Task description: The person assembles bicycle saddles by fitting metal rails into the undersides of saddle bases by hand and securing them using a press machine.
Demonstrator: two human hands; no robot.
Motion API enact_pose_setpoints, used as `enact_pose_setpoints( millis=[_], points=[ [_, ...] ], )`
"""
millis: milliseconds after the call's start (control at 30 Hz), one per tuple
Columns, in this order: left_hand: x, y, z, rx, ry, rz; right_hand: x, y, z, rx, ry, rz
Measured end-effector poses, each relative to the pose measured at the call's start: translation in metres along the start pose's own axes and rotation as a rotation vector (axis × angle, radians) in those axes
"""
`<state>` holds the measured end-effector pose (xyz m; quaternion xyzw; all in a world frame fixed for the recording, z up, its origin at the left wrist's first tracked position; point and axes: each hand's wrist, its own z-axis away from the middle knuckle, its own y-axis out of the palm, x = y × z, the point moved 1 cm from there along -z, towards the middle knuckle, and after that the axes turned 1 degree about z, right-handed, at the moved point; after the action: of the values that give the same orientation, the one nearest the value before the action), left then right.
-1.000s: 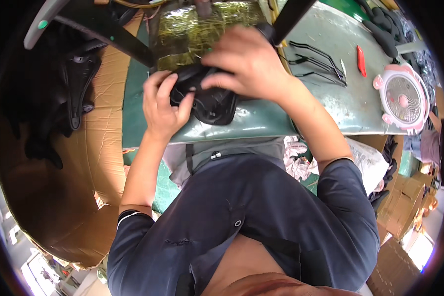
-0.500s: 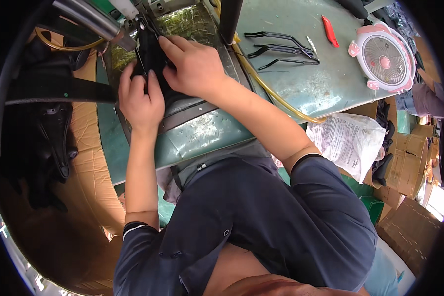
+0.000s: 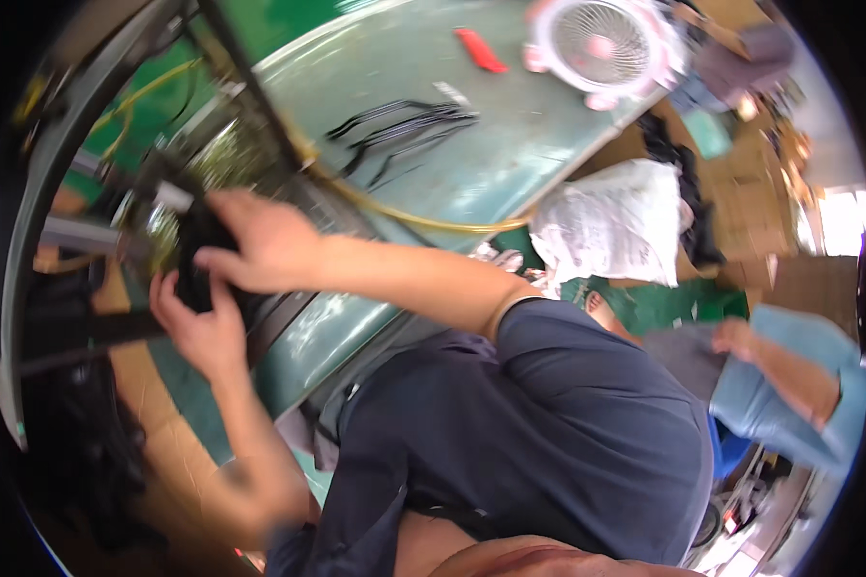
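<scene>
At the machine on the left of the bench, a black piece (image 3: 194,277), shaped like a bicycle saddle and blurred by motion, lies under both my hands. My left hand (image 3: 205,332) grips its near edge, thumb and fingers bent around it. From the other side my right hand (image 3: 271,245) presses on it, thumb toward the left hand and fingertips over its far part. A metal cylinder (image 3: 82,234) of the machine points at the piece from the left. Its far end is smeared and partly covered by my hands.
Several bent black rods (image 3: 404,125) and a red object (image 3: 479,50) lie on the green bench, with a pink-and-white fan (image 3: 601,46) beyond. A yellow hose (image 3: 443,223) crosses the bench. White bag (image 3: 606,221) at right, carton (image 3: 154,404) at left, another person's arm (image 3: 789,375) at lower right.
The view has swung, so the bench things appear farther left and up. Both my hands remain on the black piece. Another person's arm and clothing now show at lower right.
</scene>
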<state>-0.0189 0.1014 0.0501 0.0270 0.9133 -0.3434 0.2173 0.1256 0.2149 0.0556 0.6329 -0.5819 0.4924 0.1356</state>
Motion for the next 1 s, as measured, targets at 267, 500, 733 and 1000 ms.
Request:
enact_pose_setpoints(
  millis=[267, 500, 733, 1000],
  points=[
    [0.042, -0.041, -0.004, 0.457, -0.516, 0.702, 0.007, -0.085, 0.026, 0.067, -0.497, -0.081],
    [-0.041, -0.039, -0.018, 0.603, -0.629, 1.243, -0.023, -0.136, 0.066, 0.018, -0.070, -0.115],
    [0.140, -0.053, -0.008, 0.691, -0.553, 0.524, -0.061, -0.190, 0.012, -0.229, 0.541, -0.184],
    [0.148, -0.089, -0.097, 1.071, -0.447, -0.076, -0.150, -0.216, -0.082, -0.243, 0.397, 0.176]
  ],
)
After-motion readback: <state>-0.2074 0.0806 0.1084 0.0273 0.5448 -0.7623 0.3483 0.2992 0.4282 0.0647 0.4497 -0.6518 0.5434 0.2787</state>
